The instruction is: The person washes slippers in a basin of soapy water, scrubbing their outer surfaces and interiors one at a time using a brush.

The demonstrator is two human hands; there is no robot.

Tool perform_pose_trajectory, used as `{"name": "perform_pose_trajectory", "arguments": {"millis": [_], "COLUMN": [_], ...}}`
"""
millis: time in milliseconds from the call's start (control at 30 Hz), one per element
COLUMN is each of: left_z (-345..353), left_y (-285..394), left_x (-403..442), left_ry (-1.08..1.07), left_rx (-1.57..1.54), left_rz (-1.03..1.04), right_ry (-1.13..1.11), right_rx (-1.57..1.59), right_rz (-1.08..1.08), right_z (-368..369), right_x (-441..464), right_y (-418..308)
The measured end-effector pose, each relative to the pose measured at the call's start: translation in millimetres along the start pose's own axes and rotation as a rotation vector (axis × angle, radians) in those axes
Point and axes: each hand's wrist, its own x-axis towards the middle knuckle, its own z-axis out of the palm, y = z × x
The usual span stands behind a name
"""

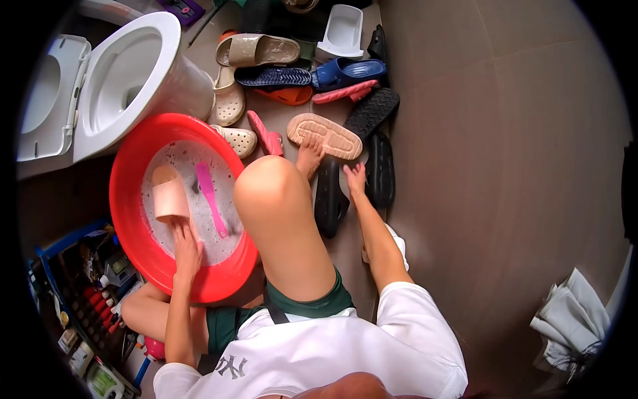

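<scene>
A pale pink slide sandal (171,196) lies in the foamy water of a red basin (126,219). My left hand (187,249) rests on its footbed, fingers stretched out toward the strap; the fingertips are partly hidden at the strap's edge. A bright pink brush (211,199) floats beside the sandal, to its right. My right hand (356,177) holds nothing, its fingers spread between two black slides, one at its left (329,199) and one at its right (380,171). Close to it, a pale pink slide (325,135) lies sole up near my bare foot.
Several slippers and beige clogs (229,103) cover the floor ahead, with blue slides (349,73) among them. A white toilet (133,80) stands at the upper left, beyond the basin. A crate of bottles and tools (86,286) sits at the lower left. Grey cloth (573,316) hangs at the right.
</scene>
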Motion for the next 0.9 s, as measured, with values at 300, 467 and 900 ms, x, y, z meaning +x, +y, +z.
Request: {"name": "perform_pose_trajectory", "arguments": {"millis": [300, 467, 900], "left_z": [-1, -1, 21], "left_y": [0, -2, -36], "left_x": [0, 1, -2], "left_ry": [0.019, 0.007, -0.021], "left_rx": [-0.042, -0.074, -0.258], "left_rz": [0.030, 0.030, -0.067], "right_ry": [0.098, 0.079, -0.282], "right_rx": [0.197, -0.156, 0.206], "right_rz": [0.160, -0.594, -1.345], "right_z": [41, 45, 40], "right_x": [36, 5, -262], "right_y": [-100, -138, -416]}}
